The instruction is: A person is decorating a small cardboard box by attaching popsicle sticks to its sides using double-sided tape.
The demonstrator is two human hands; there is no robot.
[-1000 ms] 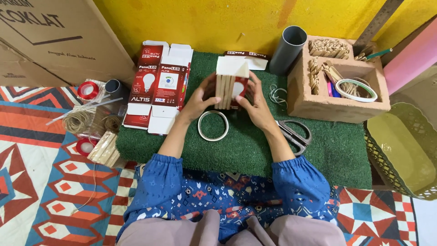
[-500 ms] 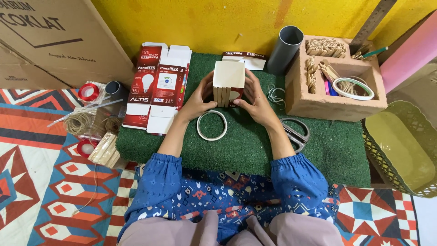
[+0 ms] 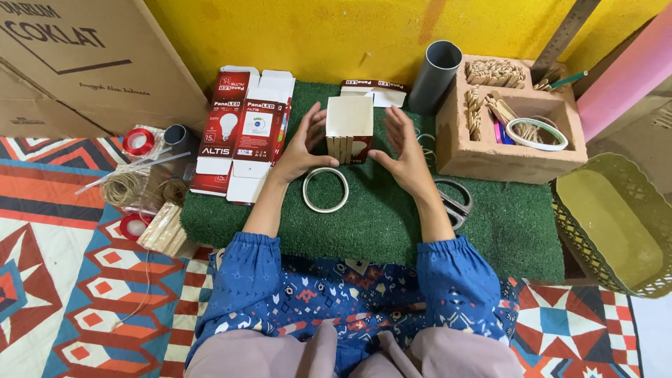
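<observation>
A small box [image 3: 349, 126] stands upright on the green turf mat [image 3: 378, 217], its top cream, its front face lined with wooden sticks and showing red print. My left hand [image 3: 303, 145] is open just left of it, fingers spread, the fingertips close to or brushing its side. On the other side my right hand [image 3: 402, 150] is open with a small gap to the box. A roll of white tape [image 3: 325, 190] lies flat on the mat, close in front of the box.
Flattened red and white bulb cartons [image 3: 243, 133] lie left of the box. A grey pipe [image 3: 434, 77] and a clay organiser [image 3: 507, 122] with sticks and tape stand at right. Scissors [image 3: 453, 201] lie by my right wrist. Twine and tape rolls [image 3: 136, 185] sit at left, a green basket [image 3: 619, 224] far right.
Both hands gripped the box a second ago and held it tilted. Now the box stands on the mat and my hands have opened and drawn slightly away from its sides.
</observation>
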